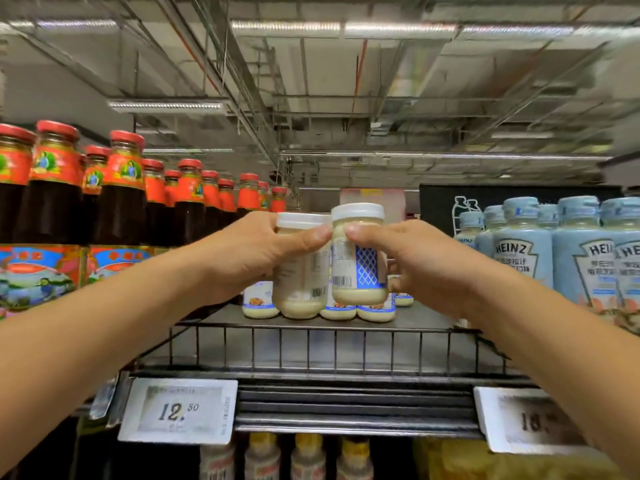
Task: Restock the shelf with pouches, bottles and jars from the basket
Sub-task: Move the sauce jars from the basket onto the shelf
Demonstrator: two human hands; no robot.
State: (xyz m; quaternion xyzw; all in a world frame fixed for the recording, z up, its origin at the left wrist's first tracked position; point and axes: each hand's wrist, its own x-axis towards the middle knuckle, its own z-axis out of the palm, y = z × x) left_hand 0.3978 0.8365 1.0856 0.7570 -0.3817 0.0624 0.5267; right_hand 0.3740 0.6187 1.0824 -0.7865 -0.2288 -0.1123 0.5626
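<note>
My left hand (249,254) grips a white-lidded jar of creamy sauce (301,282), held above the top shelf (311,348). My right hand (415,261) grips a second jar of the same kind (360,268), a little higher, its blue-and-white label turned toward me. The two jars touch side by side. Behind and below them several matching jars (375,311) stand on the shelf. The basket is out of view.
Dark sauce bottles with red caps (121,192) fill the shelf's left side. Pale blue Heinz bottles (523,251) fill its right side. A wire guard rail (311,351) runs along the shelf front, with price tags (178,410) below. Yellow-capped bottles (308,455) stand on the shelf beneath.
</note>
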